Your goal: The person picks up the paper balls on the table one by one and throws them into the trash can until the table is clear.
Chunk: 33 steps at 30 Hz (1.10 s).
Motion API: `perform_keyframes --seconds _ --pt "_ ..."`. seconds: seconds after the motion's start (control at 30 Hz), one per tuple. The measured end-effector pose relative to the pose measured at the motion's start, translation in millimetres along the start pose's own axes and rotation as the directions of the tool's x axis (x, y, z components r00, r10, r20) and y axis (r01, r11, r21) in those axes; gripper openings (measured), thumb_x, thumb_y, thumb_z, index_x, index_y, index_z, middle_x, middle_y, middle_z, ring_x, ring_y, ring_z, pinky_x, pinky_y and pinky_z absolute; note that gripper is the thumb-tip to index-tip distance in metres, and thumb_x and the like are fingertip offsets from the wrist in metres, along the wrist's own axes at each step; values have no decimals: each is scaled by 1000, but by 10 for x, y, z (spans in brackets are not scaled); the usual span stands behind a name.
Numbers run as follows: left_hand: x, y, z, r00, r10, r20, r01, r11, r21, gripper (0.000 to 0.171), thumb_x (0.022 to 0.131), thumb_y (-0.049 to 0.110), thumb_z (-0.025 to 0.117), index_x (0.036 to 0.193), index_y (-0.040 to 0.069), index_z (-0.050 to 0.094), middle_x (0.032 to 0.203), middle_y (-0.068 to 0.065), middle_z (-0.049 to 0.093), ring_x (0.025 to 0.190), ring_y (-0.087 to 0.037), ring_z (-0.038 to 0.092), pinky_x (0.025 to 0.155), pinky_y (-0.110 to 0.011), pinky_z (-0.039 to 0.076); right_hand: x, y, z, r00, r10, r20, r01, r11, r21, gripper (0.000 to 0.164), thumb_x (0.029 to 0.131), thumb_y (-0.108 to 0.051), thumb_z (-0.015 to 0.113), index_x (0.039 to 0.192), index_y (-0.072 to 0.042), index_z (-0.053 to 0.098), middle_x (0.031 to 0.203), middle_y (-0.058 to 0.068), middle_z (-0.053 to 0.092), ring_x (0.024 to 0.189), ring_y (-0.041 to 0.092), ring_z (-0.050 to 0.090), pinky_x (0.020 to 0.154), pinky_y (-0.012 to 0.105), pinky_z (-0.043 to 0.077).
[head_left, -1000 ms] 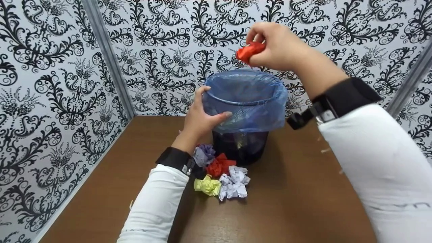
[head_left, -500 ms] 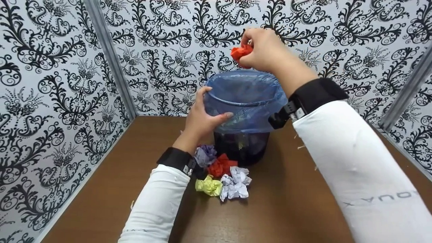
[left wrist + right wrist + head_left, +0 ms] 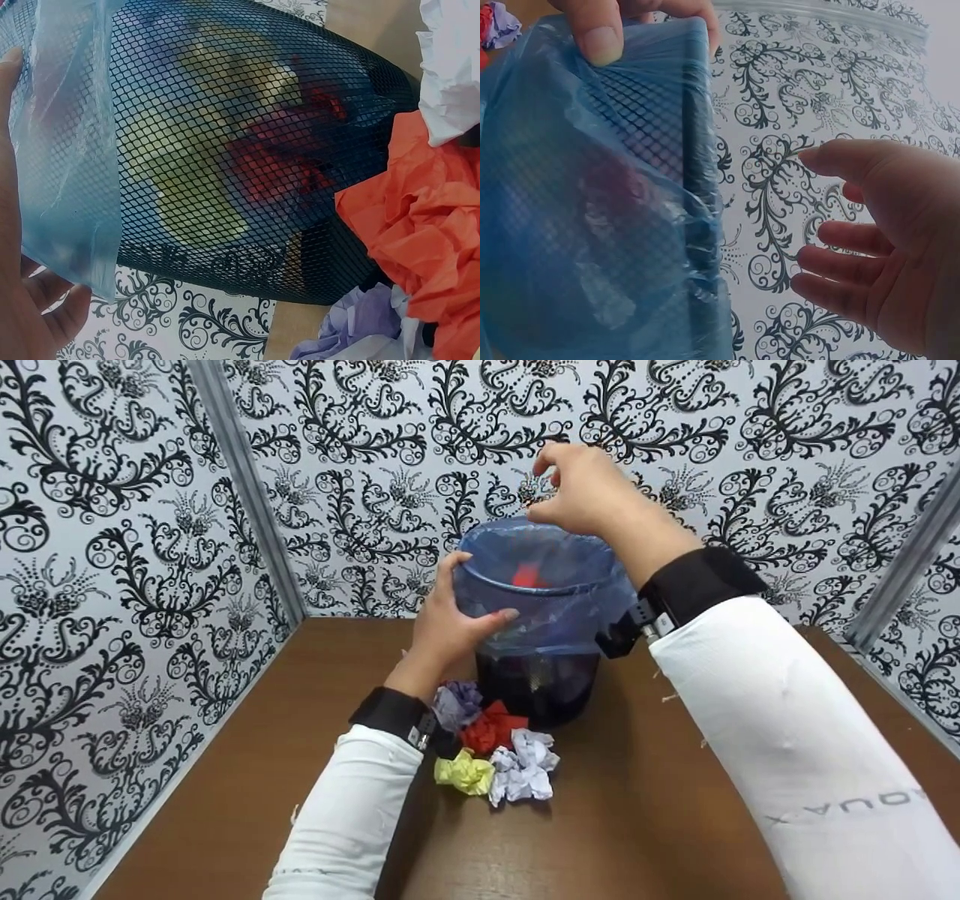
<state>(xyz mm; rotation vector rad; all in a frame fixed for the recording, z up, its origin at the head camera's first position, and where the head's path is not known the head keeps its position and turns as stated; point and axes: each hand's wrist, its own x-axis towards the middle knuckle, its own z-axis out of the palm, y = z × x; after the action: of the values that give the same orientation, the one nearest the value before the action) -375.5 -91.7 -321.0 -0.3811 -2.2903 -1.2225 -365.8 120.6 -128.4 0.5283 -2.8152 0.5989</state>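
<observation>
A dark mesh wastebasket stands upright on the table, lined with a blue plastic bag folded over its rim. My left hand grips the basket's left side through the bag, thumb in front. Over the mouth is my right hand, its fingers apart and holding nothing, as the right wrist view also shows. A red crumpled paper ball appears, blurred, inside the bag's mouth below it. Yellow crumpled paper and dark red paper show through the mesh in the left wrist view.
By the basket's front left foot lie crumpled papers: purple, red, yellow and white. My left forearm passes close beside them. Patterned wall panels close off the back and sides of the brown table.
My right hand has moved left over the basket and let go of the red paper ball, which has dropped into the mouth. The left hand has kept its grip.
</observation>
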Motion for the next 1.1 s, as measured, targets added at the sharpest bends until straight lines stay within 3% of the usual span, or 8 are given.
perform_keyframes --seconds 0.27,0.5,0.6,0.73,0.83,0.97,1.1 --pt "-3 9 6 1000 -6 0 6 1000 9 103 57 80 84 141 49 32 135 0 63 112 -20 63 93 -43 53 -166 -56 -9 997 -77 28 77 997 -1 54 90 -37 77 136 -17 57 140 11 59 117 28 58 100 45 55" --pt "-2 6 3 1000 0 7 0 1000 1 104 57 79 84 141 48 32 136 -1 63 112 -21 64 94 -43 53 -554 -124 71 970 -243 -7 243 969 54 44 89 -37 78 124 -14 65 123 8 68 109 23 63 97 42 56" --pt "6 1 4 1000 -4 3 4 1000 -2 103 57 77 86 141 48 32 136 -3 64 111 -22 64 93 -43 52 -759 -150 163 933 -358 -43 360 930 77 39 86 -35 81 116 -13 69 115 6 69 102 21 64 90 38 58" --pt "20 10 0 1000 -10 -9 10 1000 2 101 59 70 89 140 47 34 131 -5 66 106 -25 65 89 -43 52 -1030 -124 344 843 -532 -86 538 835 117 30 84 -28 84 106 -12 71 106 3 71 93 17 66 81 32 59" --pt "24 18 -5 1000 -3 -17 3 1000 7 99 61 63 91 141 45 34 131 -6 67 104 -26 65 87 -44 53 -1195 -37 542 803 -593 -59 595 791 143 25 85 -26 82 104 -14 71 101 -1 71 89 11 66 78 27 59" --pt "15 19 -5 1000 1 -9 -1 1000 -2 100 60 68 90 141 46 34 136 -4 65 109 -24 65 92 -44 53 -1332 162 853 810 -585 45 572 805 161 25 85 -26 80 107 -17 72 100 -6 71 87 6 65 79 25 58" --pt "0 9 -5 1000 1 5 -1 1000 -22 105 57 76 87 141 44 34 137 0 64 112 -20 64 95 -44 53 -1408 382 1157 819 -555 143 531 829 178 29 85 -26 79 112 -17 72 106 -6 73 92 9 67 85 31 59"
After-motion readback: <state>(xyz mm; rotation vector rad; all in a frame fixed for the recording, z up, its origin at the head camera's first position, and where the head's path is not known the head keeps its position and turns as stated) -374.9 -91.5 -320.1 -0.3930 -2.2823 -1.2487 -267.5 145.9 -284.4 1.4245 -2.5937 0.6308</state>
